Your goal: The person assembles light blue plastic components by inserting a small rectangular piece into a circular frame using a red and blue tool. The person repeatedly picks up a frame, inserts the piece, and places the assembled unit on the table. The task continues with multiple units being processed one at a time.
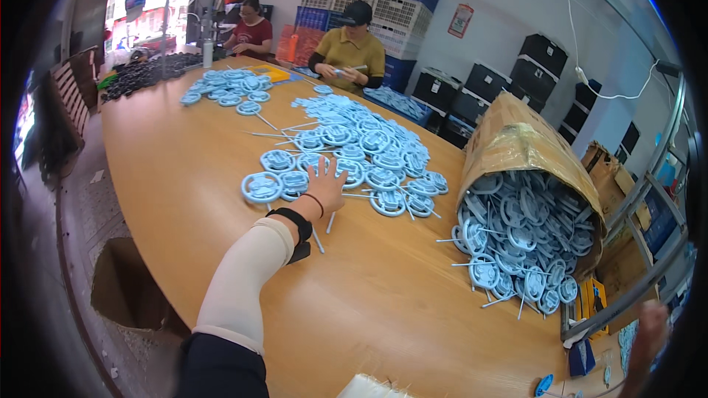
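My left hand (325, 186), with a beige sleeve and a black wrist strap, reaches out over the near edge of a spread of light blue round plastic pieces with thin stems (372, 140). Its fingers are spread over the pieces; I cannot tell whether they press on any. Another ring-shaped blue piece (262, 187) lies just left of the fingers. At the far right rim, my right hand (652, 333) is smeared by motion, and its fingers cannot be made out. Below it, a small blue piece (544, 385) lies near the table's edge.
A cardboard box (527, 140) lies on its side at the right, spilling similar pieces onto the wooden table (184, 199). A metal frame (627, 298) stands beyond. Two people sit at the far side; one (352, 55) handles something small. A carton (129, 287) stands on the floor, left.
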The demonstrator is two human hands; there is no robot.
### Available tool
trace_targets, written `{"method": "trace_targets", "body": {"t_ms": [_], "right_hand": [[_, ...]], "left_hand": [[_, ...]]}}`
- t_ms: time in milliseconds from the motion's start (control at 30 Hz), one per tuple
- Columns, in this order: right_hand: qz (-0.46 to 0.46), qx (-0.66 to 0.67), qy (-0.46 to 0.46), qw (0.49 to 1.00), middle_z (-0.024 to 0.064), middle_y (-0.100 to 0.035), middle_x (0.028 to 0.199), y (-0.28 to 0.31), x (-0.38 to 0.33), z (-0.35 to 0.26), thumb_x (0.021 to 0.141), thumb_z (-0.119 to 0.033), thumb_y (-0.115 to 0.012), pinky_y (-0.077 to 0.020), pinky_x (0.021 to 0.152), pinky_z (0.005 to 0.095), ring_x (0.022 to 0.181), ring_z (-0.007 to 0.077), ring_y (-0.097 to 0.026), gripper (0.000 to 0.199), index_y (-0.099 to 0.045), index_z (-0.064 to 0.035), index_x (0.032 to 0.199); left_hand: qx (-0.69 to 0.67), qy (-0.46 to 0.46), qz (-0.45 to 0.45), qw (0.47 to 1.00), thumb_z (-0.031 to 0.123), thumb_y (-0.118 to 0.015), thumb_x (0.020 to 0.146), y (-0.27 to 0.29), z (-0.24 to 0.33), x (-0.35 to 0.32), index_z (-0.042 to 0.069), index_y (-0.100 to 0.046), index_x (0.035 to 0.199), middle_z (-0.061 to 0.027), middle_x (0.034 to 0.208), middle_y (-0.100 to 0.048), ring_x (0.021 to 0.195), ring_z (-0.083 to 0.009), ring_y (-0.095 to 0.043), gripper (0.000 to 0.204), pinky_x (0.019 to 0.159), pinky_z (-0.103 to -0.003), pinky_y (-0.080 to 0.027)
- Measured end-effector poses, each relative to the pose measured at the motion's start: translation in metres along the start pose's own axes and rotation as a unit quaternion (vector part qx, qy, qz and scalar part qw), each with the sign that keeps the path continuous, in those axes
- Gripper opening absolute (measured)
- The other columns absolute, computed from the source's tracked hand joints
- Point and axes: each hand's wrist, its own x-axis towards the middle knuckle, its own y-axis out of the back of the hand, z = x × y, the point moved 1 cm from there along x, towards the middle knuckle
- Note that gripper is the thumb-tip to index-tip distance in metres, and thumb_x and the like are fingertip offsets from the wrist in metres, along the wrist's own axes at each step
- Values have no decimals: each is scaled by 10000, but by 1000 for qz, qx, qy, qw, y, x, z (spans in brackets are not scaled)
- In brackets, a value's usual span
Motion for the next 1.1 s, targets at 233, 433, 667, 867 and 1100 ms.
{"method": "trace_targets", "body": {"t_ms": [233, 433, 667, 867, 1100], "right_hand": [[-195, 289, 85, 934, 112, -609, 998, -33, 20, -202, 828, -111, -604, -488, 694, 339, 817, 230, -595, 254, -613, -107, 1082], [-206, 406, -13, 890, 66, -579, 811, -71, -25, -311, 756, -80, -540, -466, 626, 348, 751, 243, -577, 258, -557, -83, 1014], [-293, 415, -158, 847, 126, -579, 899, -75, -61, -345, 752, -148, -606, -477, 713, 401, 863, 304, -573, 379, -503, -66, 1107], [-297, 413, -232, 829, 156, -579, 1008, -52, -88, -261, 797, -244, -600, -460, 787, 427, 951, 343, -552, 406, -501, -53, 1142], [-261, 278, -449, 808, 155, -622, 991, -109, -171, -95, 821, -303, -598, -462, 820, 359, 937, 291, -592, 375, -582, -28, 1076]], "left_hand": [[-81, 31, -15, 996, 283, -651, 720, 27, -67, -111, 111, -423, 1284, -233, 1401, -206, 1294, -456, -167, 632, 1008, -567, -234], [-113, -147, 40, 982, 290, -665, 743, 25, -70, -197, 42, -458, 1228, -284, 1265, -358, 1204, -430, -320, 582, 1014, -456, -304], [-150, -163, -62, 973, 281, -650, 774, 44, -29, -253, 5, -424, 1247, -292, 1305, -333, 1220, -421, -335, 593, 1018, -428, -319], [-84, -237, -80, 965, 313, -656, 767, 50, 31, -213, -5, -426, 1249, -270, 1302, -360, 1213, -397, -358, 622, 1012, -417, -325], [-118, -220, -118, 961, 366, -615, 788, 32, 126, -90, -20, -453, 1220, -270, 1219, -460, 1147, -387, -437, 601, 968, -410, -366]]}}
